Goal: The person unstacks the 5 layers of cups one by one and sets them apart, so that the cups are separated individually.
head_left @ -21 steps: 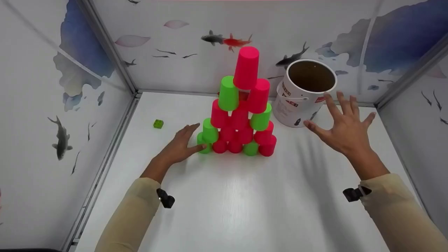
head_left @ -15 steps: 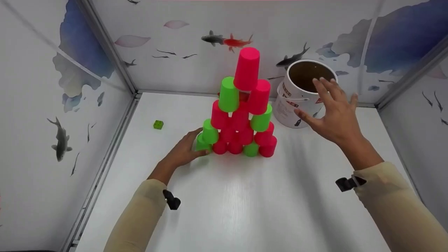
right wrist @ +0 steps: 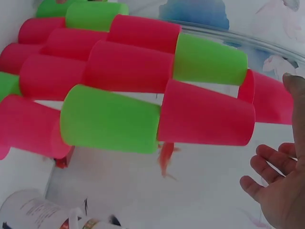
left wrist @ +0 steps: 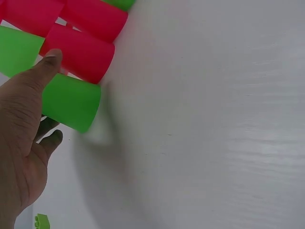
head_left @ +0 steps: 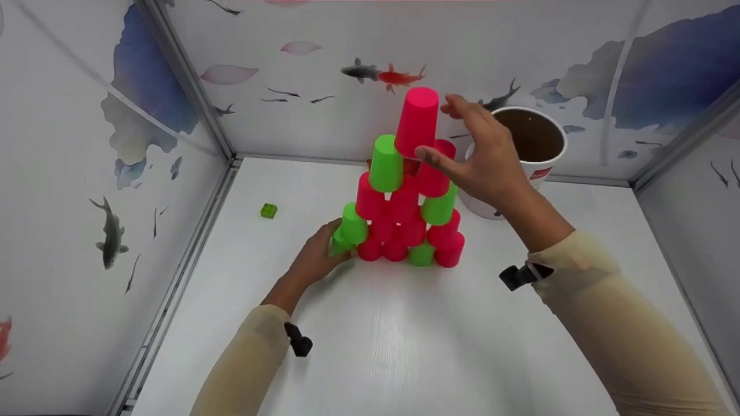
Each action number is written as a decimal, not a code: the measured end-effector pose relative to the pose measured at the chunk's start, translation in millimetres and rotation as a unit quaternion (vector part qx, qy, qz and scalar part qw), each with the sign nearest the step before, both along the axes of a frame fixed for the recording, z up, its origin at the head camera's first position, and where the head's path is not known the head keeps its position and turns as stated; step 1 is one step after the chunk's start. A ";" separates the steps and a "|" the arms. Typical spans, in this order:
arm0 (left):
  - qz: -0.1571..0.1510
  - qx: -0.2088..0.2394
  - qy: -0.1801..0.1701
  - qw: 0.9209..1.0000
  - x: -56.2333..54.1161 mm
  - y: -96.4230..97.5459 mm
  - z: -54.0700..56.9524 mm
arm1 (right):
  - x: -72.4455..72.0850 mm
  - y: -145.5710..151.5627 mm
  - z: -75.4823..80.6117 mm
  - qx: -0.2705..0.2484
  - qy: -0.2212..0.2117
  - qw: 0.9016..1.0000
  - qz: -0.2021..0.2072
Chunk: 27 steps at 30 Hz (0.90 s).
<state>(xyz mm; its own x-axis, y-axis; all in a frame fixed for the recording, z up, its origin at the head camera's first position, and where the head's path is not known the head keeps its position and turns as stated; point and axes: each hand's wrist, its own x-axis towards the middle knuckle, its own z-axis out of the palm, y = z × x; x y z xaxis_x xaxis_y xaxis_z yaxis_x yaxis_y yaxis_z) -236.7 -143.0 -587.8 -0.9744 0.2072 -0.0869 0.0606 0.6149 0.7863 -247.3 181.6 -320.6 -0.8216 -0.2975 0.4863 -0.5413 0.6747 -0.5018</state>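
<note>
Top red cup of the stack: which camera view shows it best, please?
The head view: the top red cup appears almost whole, with the right hand beside it. The right wrist view shows only part, behind another red cup and the hand. The left wrist view does not show it.

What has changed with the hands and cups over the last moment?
The right hand has swung left, from near the bucket to the top pink cup, fingers open, not gripping. The left hand has moved right, around the bottom-left green cup; whether it grips is unclear. Cup stack, bucket and green block look unmoved.
</note>
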 end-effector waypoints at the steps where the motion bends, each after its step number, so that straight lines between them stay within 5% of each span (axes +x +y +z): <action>1: 0.000 -0.001 0.006 1.000 -0.1 0.1 -0.8 | -1.8 -5.0 1.8 -0.012 0.003 1.000 0.009; 9: -0.006 0.000 0.034 0.999 1.2 -2.6 -2.3 | -7.5 -25.7 9.0 -0.115 -0.036 0.992 0.039; 17: 0.001 0.009 0.021 1.000 0.4 -0.9 -0.9 | -4.0 -23.4 14.0 -0.142 -0.032 0.989 0.034; 23: 0.009 0.007 0.010 1.000 -1.8 -0.6 -2.9 | -3.3 -2.0 20.6 -0.142 0.022 0.989 0.034; 27: 0.009 0.003 0.014 1.000 -2.8 -1.2 -4.8 | 0.9 28.1 21.7 -0.152 0.020 0.988 -0.006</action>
<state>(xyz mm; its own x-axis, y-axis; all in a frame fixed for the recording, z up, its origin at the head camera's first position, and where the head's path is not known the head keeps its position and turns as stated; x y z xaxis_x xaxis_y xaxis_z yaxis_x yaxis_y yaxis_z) -239.5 -144.3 -592.6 -0.9800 0.1900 -0.0590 0.0711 0.6112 0.7883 -246.4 209.8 -298.9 -0.8027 -0.1227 0.5837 -0.5574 0.5024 -0.6610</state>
